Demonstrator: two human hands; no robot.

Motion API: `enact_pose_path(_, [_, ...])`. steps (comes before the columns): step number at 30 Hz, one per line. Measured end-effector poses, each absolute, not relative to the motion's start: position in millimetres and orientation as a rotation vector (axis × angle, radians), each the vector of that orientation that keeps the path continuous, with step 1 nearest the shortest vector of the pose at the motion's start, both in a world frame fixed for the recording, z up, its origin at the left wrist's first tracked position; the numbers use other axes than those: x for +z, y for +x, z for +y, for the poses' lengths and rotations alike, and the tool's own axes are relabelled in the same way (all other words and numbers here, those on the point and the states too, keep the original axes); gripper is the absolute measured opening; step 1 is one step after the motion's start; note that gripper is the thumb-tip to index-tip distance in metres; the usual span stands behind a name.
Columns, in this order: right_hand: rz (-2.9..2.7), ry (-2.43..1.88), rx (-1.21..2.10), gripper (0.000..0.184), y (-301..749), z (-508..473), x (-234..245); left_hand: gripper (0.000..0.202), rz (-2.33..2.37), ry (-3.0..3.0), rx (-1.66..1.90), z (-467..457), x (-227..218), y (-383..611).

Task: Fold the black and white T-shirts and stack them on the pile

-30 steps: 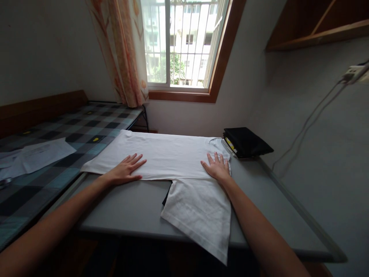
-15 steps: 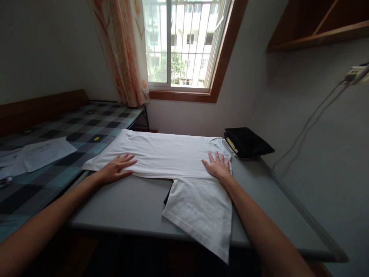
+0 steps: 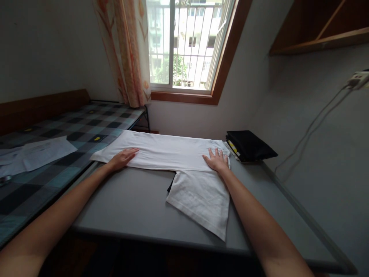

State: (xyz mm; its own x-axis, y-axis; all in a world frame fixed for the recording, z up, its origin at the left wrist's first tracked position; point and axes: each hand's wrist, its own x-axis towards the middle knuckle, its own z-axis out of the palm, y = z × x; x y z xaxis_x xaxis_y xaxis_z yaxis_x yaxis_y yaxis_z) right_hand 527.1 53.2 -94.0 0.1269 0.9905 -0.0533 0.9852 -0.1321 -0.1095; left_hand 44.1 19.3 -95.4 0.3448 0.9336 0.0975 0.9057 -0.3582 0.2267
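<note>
A grey counter (image 3: 129, 204) fills the middle of the room, its pale, smooth top framed by a raised rim along the right side. A white shirt (image 3: 164, 150) lies along its far part, folded into a long band, with one sleeve (image 3: 201, 202) spread toward the near edge. The left hand (image 3: 123, 158) rests on the band toward its left end, fingers extended and close together; the right hand (image 3: 216, 159) lies flat at the other end, above the sleeve, fingers spread, and neither grips the cloth. A black case (image 3: 250, 145) sits at the far right corner, just beside the shirt. To the left stands a bed (image 3: 86, 132) with a checked cover, a wooden board (image 3: 43, 109) along its far side and loose papers (image 3: 47, 152) on top. Beyond, a flowered curtain (image 3: 127, 57) hangs beside a bright, barred window (image 3: 187, 46) framed in brown wood. A wooden shelf (image 3: 325, 45) juts from the right wall, above a socket (image 3: 359, 80) with a trailing cord (image 3: 313, 125).
</note>
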Motion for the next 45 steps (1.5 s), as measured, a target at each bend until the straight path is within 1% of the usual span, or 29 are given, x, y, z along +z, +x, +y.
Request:
enact_pose_path(3, [-2.036, -2.303, 0.167, 0.077, 528.0, 59.7, -93.9, 0.070, 1.982, 2.380, 0.288, 21.9, -99.5, 47.7])
enact_pose_path(6, [-2.025, -2.270, 0.129, 0.075, 528.0, 57.9, -94.4, 0.068, 2.093, 2.360, 0.216, 17.3, -101.2, 51.1])
enact_pose_path(10, [-2.044, -2.173, 0.004, 0.061, 529.3, 48.5, -96.5, 0.062, 2.131, 2.361, 0.259, 10.7, -102.4, 51.7])
enact_pose_path(12, [-2.089, -2.135, -0.008, 0.057, 531.7, 43.1, -97.1, 0.058, 2.155, 2.386, 0.319, 8.3, -102.5, 52.2])
enact_pose_path(14, [-2.145, -2.114, 0.031, 0.057, 535.3, 37.6, -97.0, 0.054, 2.151, 2.441, 0.436, 6.5, -101.4, 55.2])
enact_pose_path(17, [-2.192, -2.107, 0.083, 0.058, 541.1, 29.2, -95.5, 0.056, 2.090, 2.479, 0.713, 5.0, -98.5, 65.6])
enact_pose_path(19, [-2.201, -2.126, 0.097, 0.060, 543.2, 24.6, -94.1, 0.059, 2.089, 2.420, 0.773, 5.4, -97.5, 74.2])
enact_pose_path(20, [-2.204, -2.142, 0.104, 0.061, 543.5, 23.0, -93.5, 0.060, 2.117, 2.376, 0.711, 6.0, -97.5, 77.9])
enact_pose_path(24, [-2.215, -2.200, 0.133, 0.063, 540.9, 20.5, -92.0, 0.065, 2.190, 2.246, 0.216, 7.8, -98.7, 84.1])
enact_pose_path(26, [-2.214, -2.214, 0.144, 0.064, 539.3, 20.5, -92.0, 0.065, 2.183, 2.238, 0.109, 7.4, -98.4, 83.3])
enact_pose_path(37, [-2.233, -2.217, 0.096, 0.065, 539.3, 13.5, -92.4, 0.062, 2.170, 2.231, 0.052, -2.1, -94.9, 80.6])
enact_pose_path(41, [-2.211, -2.180, 0.079, 0.064, 540.6, 11.6, -94.9, 0.063, 2.169, 2.232, 0.120, -2.4, -96.8, 79.5])
enact_pose_path(45, [-2.186, -2.093, 0.019, 0.060, 544.5, 7.8, -98.8, 0.060, 2.166, 2.274, 0.275, -1.0, -100.2, 76.0])
